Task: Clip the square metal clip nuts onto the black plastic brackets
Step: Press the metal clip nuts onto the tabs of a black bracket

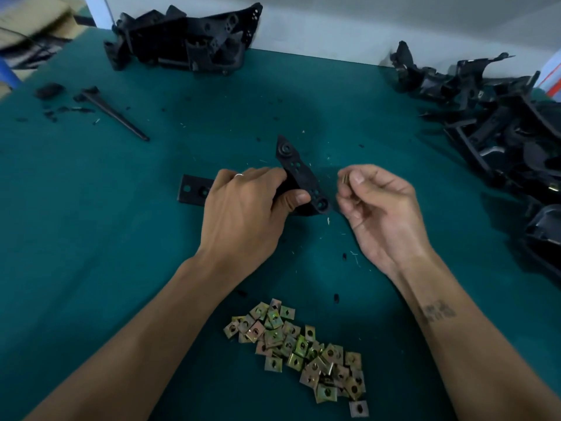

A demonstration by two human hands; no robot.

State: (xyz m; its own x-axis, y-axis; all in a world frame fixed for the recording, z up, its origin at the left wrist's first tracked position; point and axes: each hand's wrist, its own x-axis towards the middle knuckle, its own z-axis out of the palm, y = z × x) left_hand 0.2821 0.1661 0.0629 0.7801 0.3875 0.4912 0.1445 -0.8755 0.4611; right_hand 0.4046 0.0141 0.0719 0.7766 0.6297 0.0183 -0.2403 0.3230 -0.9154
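At centre, my left hand [243, 208] grips a bracket [300, 177]; right hand [379, 205] pinches a nut [344, 179]. Unclipped; nuts [297, 347] heaped at six o'clock.

2 hands [243, 208]; 2 bracket piles [188, 38]; 1 held bracket [299, 174]; approx 50 clip nuts [297, 347].

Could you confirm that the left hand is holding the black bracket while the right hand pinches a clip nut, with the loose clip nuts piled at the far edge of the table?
Not quite: the head view shows the pile of clip nuts at the near edge, between the forearms. The left hand does grip the black bracket, and the right hand pinches a clip nut.
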